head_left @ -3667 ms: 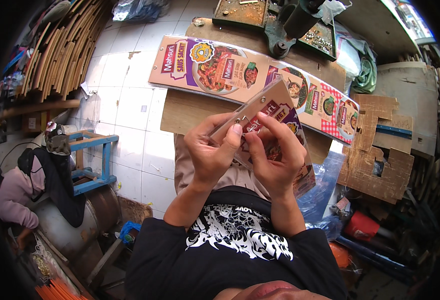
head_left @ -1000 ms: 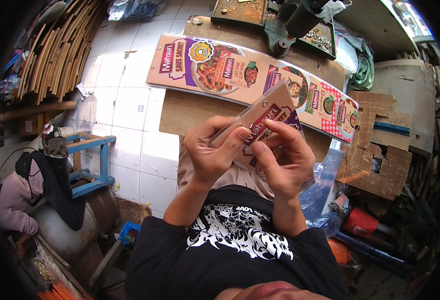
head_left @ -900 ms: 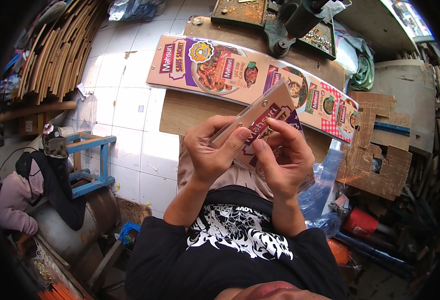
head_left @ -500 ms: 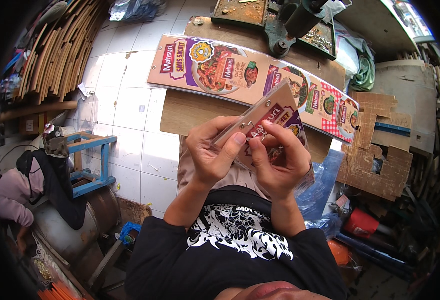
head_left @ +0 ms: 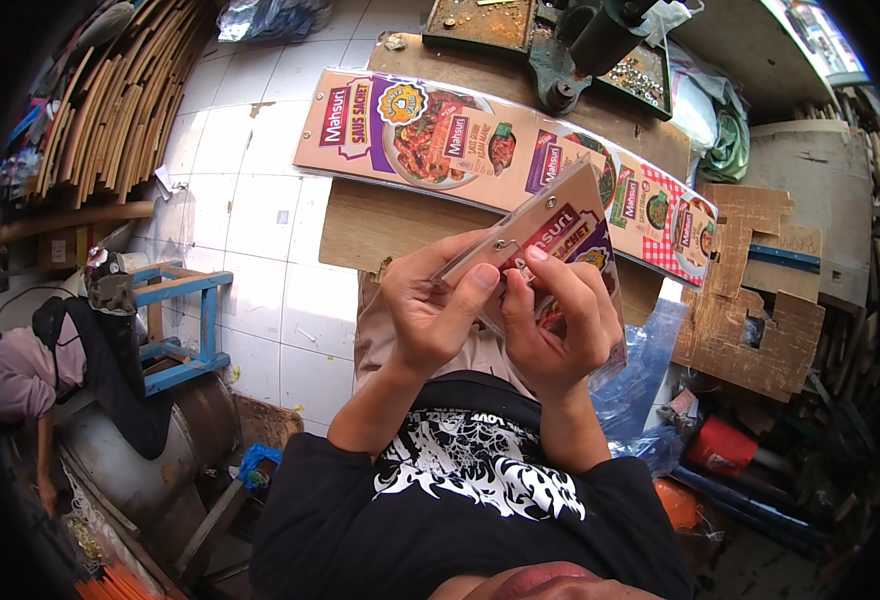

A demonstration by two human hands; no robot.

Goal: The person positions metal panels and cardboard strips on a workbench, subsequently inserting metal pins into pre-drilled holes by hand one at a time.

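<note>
- Right now both hands work a small printed card panel (head_left: 560, 235) w/ a clear plastic cover, held above the lap, tilted, top corner pointing up-right.
- Left hand (head_left: 430, 310) closed on panel's lower-left edge, thumb on top, fingers under; a small metal clip or rivet (head_left: 505, 243) sits near that edge, can't tell which.
- Right hand (head_left: 560, 325) closed round the lower part from the right, index tip pressing beside the metal bit.
- Doing it well, I'd judge: keep left grip steady as the anchor, let right fingertips do the fine work; press flat so the card doesn't crease, keep cover edge lined up w/ card edge.
- Edges: long printed display strip (head_left: 480, 150) lies just beyond on a wooden board (head_left: 380, 215), near but apart from the panel.
- Cut cardboard piece (head_left: 750, 290) to the right, blue plastic bag (head_left: 640, 370) by right elbow; tight on that side.
- Room: white tiled floor (head_left: 260, 220) to the left is open; blue wooden stool (head_left: 185, 325) further left, well apart.
</note>
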